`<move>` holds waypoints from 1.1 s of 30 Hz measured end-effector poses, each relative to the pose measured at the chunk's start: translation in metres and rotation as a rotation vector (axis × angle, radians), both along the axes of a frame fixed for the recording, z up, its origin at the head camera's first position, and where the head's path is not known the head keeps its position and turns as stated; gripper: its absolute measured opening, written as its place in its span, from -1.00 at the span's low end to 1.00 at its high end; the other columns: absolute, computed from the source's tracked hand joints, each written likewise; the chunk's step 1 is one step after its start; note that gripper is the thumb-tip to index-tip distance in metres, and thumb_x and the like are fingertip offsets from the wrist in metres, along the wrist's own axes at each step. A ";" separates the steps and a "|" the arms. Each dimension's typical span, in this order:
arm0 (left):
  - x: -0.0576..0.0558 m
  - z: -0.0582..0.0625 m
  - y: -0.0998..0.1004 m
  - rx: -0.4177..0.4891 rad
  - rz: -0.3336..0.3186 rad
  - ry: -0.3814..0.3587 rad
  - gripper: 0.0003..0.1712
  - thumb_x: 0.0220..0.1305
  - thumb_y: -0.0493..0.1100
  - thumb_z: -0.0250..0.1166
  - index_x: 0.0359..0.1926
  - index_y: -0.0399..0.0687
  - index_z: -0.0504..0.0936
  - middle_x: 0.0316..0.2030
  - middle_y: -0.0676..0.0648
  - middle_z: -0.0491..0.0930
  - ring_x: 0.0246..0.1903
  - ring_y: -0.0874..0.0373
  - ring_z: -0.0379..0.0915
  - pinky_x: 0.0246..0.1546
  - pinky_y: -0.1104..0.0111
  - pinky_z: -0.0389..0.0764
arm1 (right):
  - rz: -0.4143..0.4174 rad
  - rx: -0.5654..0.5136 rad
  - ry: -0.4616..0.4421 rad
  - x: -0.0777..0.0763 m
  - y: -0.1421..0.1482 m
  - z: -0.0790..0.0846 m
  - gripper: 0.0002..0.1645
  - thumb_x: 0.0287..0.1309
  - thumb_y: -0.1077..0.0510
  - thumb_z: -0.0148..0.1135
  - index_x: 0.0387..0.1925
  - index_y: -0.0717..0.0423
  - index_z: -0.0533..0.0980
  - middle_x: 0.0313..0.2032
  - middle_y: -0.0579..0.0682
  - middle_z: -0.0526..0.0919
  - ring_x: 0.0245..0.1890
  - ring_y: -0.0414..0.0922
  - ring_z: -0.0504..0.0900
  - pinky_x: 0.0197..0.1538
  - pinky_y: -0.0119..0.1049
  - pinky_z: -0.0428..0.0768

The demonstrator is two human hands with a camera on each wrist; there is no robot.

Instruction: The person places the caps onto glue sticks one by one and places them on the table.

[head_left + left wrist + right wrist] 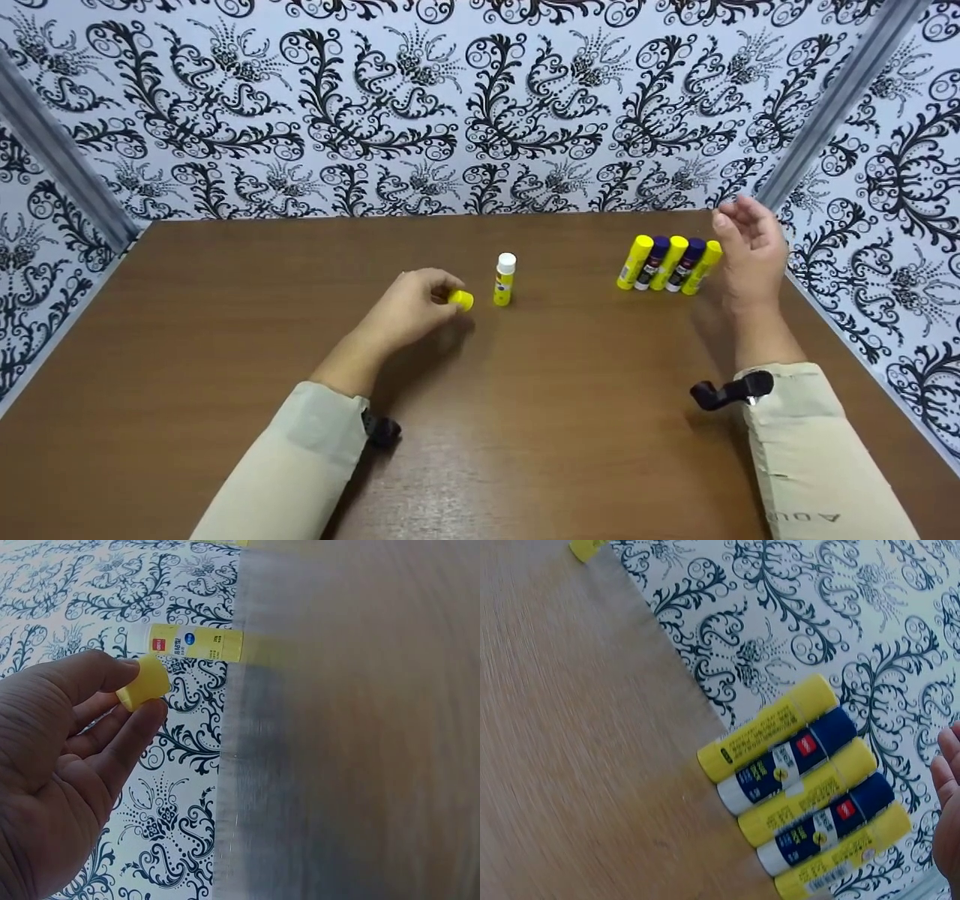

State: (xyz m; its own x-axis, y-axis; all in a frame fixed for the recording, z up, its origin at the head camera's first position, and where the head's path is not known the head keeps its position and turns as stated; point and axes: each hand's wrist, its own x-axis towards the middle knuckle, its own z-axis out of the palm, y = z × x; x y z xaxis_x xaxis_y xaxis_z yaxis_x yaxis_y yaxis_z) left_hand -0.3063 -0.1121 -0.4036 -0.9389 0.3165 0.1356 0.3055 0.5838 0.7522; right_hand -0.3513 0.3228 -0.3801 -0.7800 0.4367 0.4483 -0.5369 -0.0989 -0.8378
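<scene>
Between thumb and fingertips my left hand pinches a small yellow cap. Just to the right of it a yellow glue stick stands upright on the table, its white top bare. My right hand is raised at the right, fingers loosely bent and holding nothing. Beside that hand a row of glue sticks stands upright, yellow ones alternating with dark blue ones such as this blue glue stick. The nearest to the hand is a yellow glue stick.
The brown wooden table runs back to a wall covered in black-and-white scroll pattern. Patterned side walls stand at left and right, with grey corner strips. A black wrist camera sits on the right sleeve.
</scene>
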 end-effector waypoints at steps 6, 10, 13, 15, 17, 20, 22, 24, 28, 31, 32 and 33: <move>0.003 0.002 -0.002 0.005 0.002 0.006 -0.70 0.31 -0.27 0.44 0.05 -0.20 0.75 -0.03 -0.15 0.75 -0.05 0.03 0.68 0.11 0.21 0.72 | 0.044 0.020 0.026 0.001 -0.013 0.002 -0.52 0.24 0.37 0.37 0.19 0.21 0.55 -0.02 0.06 0.68 0.09 -0.02 0.62 0.25 -0.45 0.59; 0.004 0.003 -0.002 0.017 0.000 0.010 -0.67 0.30 -0.28 0.45 0.08 -0.22 0.75 0.01 -0.18 0.74 -0.04 0.01 0.69 0.10 0.22 0.73 | 0.069 0.023 0.022 0.001 -0.018 0.003 -0.48 0.24 0.39 0.35 0.23 0.26 0.52 -0.01 0.08 0.67 0.10 0.01 0.61 0.25 -0.44 0.59; 0.004 0.003 -0.002 0.022 0.001 0.010 -0.66 0.29 -0.29 0.45 0.09 -0.23 0.74 0.02 -0.18 0.74 -0.03 0.00 0.70 0.11 0.22 0.73 | 0.088 0.026 0.013 0.002 -0.022 0.003 -0.49 0.24 0.38 0.37 0.22 0.22 0.54 0.01 0.10 0.65 0.10 0.01 0.60 0.24 -0.43 0.60; 0.004 0.003 -0.003 0.024 0.003 0.010 -0.66 0.29 -0.29 0.46 0.09 -0.23 0.74 0.01 -0.18 0.74 -0.02 0.00 0.70 0.12 0.22 0.73 | 0.099 0.032 0.007 0.002 -0.024 0.004 -0.50 0.23 0.38 0.37 0.21 0.19 0.55 0.02 0.10 0.66 0.09 -0.01 0.61 0.23 -0.43 0.60; 0.004 0.003 -0.003 0.028 0.005 0.011 -0.66 0.29 -0.29 0.46 0.08 -0.23 0.74 0.01 -0.18 0.74 -0.02 0.00 0.70 0.12 0.22 0.73 | 0.109 0.045 0.012 0.003 -0.026 0.004 -0.49 0.24 0.37 0.37 0.22 0.17 0.56 0.02 0.10 0.66 0.09 -0.03 0.61 0.23 -0.43 0.61; 0.004 0.003 -0.002 0.037 0.008 0.010 -0.66 0.28 -0.29 0.46 0.08 -0.23 0.75 0.00 -0.18 0.75 -0.03 -0.01 0.70 0.12 0.21 0.73 | 0.129 0.060 0.028 0.003 -0.030 0.003 -0.49 0.23 0.38 0.36 0.22 0.17 0.56 0.03 0.12 0.66 0.09 -0.04 0.62 0.24 -0.42 0.61; 0.004 0.002 -0.002 0.042 0.005 0.010 -0.66 0.28 -0.30 0.46 0.08 -0.22 0.75 0.00 -0.18 0.75 -0.02 -0.01 0.70 0.13 0.21 0.73 | 0.138 0.078 0.043 0.004 -0.032 0.002 -0.50 0.23 0.38 0.36 0.22 0.18 0.56 0.04 0.14 0.66 0.10 -0.02 0.63 0.24 -0.41 0.62; 0.004 0.001 -0.001 0.040 0.002 0.011 -0.66 0.29 -0.30 0.46 0.08 -0.22 0.75 0.01 -0.18 0.74 -0.02 0.00 0.69 0.13 0.21 0.73 | 0.150 0.091 0.049 0.005 -0.034 0.002 -0.49 0.23 0.39 0.36 0.22 0.19 0.56 0.03 0.14 0.66 0.11 0.01 0.62 0.23 -0.41 0.63; 0.002 0.000 0.000 0.034 -0.002 0.002 -0.66 0.30 -0.28 0.45 0.09 -0.21 0.74 0.02 -0.17 0.74 -0.01 0.01 0.69 0.15 0.22 0.72 | 0.161 0.130 0.041 0.007 -0.037 0.000 -0.46 0.23 0.39 0.35 0.25 0.24 0.53 0.03 0.11 0.67 0.10 0.00 0.64 0.21 -0.43 0.64; 0.002 0.001 0.002 0.037 -0.007 0.002 -0.66 0.30 -0.28 0.45 0.09 -0.21 0.74 0.03 -0.17 0.74 0.00 0.00 0.69 0.15 0.22 0.72 | 0.171 0.160 0.027 0.007 -0.042 -0.001 -0.44 0.25 0.39 0.33 0.28 0.29 0.50 0.04 0.09 0.69 0.10 -0.01 0.66 0.22 -0.45 0.64; 0.001 0.001 0.002 0.039 -0.006 0.004 -0.66 0.30 -0.28 0.45 0.09 -0.21 0.74 0.03 -0.17 0.74 0.00 0.01 0.69 0.15 0.22 0.72 | 0.173 0.172 0.023 0.007 -0.044 -0.001 -0.44 0.25 0.39 0.33 0.29 0.29 0.50 0.04 0.08 0.69 0.09 -0.02 0.66 0.23 -0.45 0.64; 0.001 0.001 0.002 0.045 -0.008 0.008 -0.66 0.30 -0.28 0.45 0.09 -0.22 0.74 0.03 -0.18 0.74 -0.01 0.00 0.69 0.15 0.22 0.72 | 0.179 0.183 0.015 0.007 -0.047 0.000 -0.44 0.26 0.39 0.32 0.30 0.29 0.49 0.05 0.10 0.69 0.10 -0.03 0.67 0.23 -0.45 0.63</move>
